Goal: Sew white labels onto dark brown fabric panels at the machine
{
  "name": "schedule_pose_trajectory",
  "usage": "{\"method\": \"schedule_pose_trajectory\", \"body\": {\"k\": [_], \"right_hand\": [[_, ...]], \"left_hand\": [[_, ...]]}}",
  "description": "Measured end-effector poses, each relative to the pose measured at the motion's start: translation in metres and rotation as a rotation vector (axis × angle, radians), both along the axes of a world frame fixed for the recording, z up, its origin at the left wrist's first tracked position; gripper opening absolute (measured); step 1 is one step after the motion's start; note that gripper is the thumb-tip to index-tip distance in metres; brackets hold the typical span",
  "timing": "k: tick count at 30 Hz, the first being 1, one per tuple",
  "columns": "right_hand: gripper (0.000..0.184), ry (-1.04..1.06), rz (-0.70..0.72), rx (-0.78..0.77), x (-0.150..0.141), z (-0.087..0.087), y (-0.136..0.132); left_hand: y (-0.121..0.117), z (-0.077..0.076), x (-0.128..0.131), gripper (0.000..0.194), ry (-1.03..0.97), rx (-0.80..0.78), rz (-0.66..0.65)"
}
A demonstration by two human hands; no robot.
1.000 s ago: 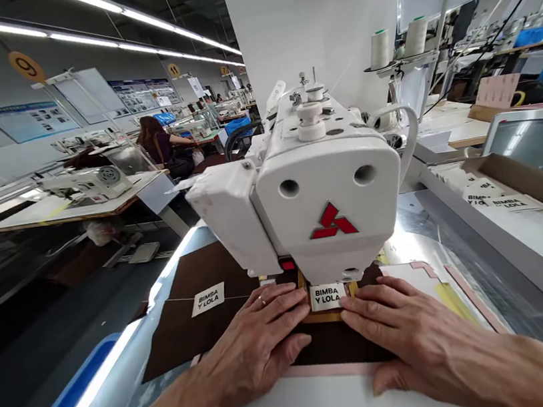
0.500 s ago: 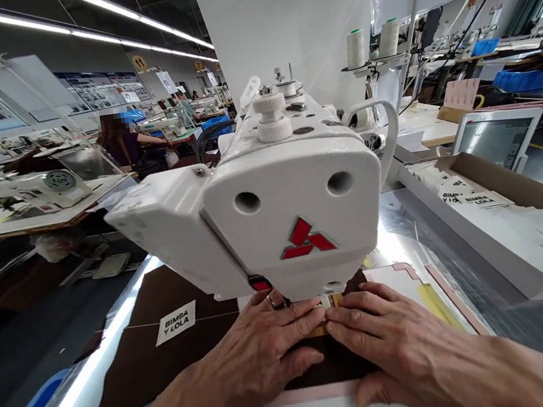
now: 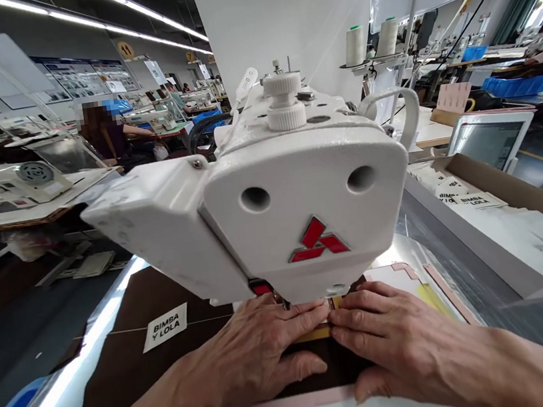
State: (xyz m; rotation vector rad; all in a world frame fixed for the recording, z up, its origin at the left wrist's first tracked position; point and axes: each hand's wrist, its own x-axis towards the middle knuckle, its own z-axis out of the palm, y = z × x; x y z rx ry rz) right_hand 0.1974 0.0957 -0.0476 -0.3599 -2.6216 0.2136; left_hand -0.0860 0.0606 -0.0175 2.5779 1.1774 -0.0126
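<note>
The left hand (image 3: 252, 351) and the right hand (image 3: 404, 326) both lie palm down under the head of the sewing machine (image 3: 308, 198), thumbs spread toward the front of the desk (image 3: 538, 341). The fingers of both are released and grasp nothing; they rest on the work from either side, the fingertips almost meeting. Between them shows brown cloth, with a yellow strip (image 3: 315, 335) just in front of the needle area. A pink strip (image 3: 299, 403) lies nearer the wearer.

What has just changed is the view: the machine head fills more of it, and the label between the fingertips, readable a second ago, has shrunk to a pale sliver. Its alignment and any stitches on it therefore cannot be judged here.

More brown cloth (image 3: 129, 304) spreads toward the desk's left edge, carrying a printed label (image 3: 165, 327) set aslant; whether that label is fixed cannot be told. By the desk's right edge, a long box (image 3: 463, 237) holds a stack of similar labels, with a screen (image 3: 492, 139) behind it. Farther off on the left, a person (image 3: 108, 135) sits among other machines.
</note>
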Motion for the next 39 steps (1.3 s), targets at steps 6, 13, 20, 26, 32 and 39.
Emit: {"method": "schedule_pose_trajectory", "body": {"k": [6,13,20,26,32,39], "right_hand": [[0.05,0.001,0.017,0.018,-0.003,0.004,0.001],[0.053,-0.044,0.012,0.025,-0.001,0.001,0.0],[0.045,0.015,0.028,0.016,-0.002,0.007,0.0],[0.042,0.002,0.034,-0.038,-0.002,0.01,0.003],[0.035,-0.055,-0.079,0.004,-0.003,0.013,-0.005],[0.075,-0.254,-0.129,-0.064,-0.026,0.02,0.002]], "left_hand": [[-0.004,-0.009,-0.003,0.062,-0.009,0.115,-0.03],[-0.008,-0.014,-0.005,0.055,-0.034,0.243,-0.058],[-0.008,-0.015,-0.003,0.059,-0.03,0.248,-0.05],[-0.007,-0.011,0.0,0.052,-0.018,0.244,-0.069],[-0.009,-0.007,0.003,0.054,-0.02,0.208,-0.028],[-0.01,-0.006,0.002,0.057,0.002,0.2,-0.018]]}}
